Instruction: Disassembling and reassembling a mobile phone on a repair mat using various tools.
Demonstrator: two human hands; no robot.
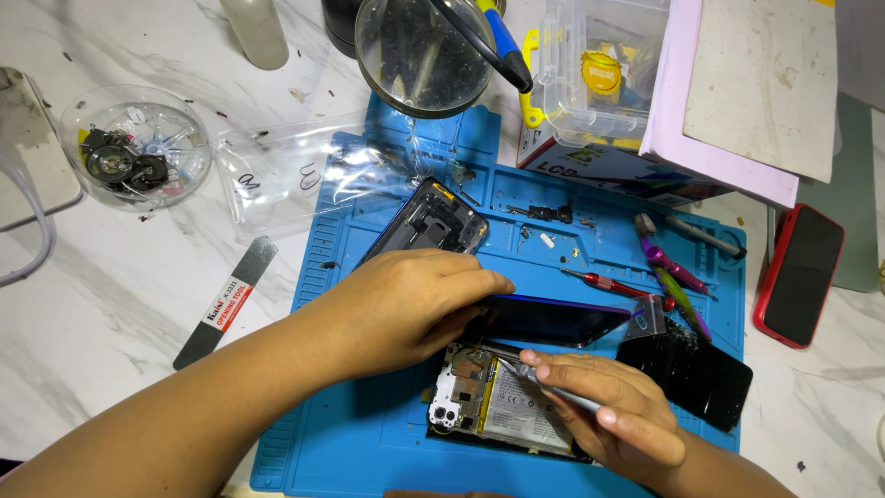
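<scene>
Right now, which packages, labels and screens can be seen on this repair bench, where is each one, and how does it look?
Clear plastic bag: flat, behind the blue mat's left corner.
Clear plastic case: top centre, round yellow sticker inside.
Printed cardboard box: under that case, white and blue.
Metal opening tool: left of mat, red-and-white label.
Dark screen panel: lifted under the left hand.
Red phone: right edge, black screen.

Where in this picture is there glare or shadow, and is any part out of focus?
Head view: glare streaks the clear plastic bag and the magnifier lens; soft shadow lies under the left hand on the blue mat; the right hand and opened phone look sharp, with no evident blur.
</scene>
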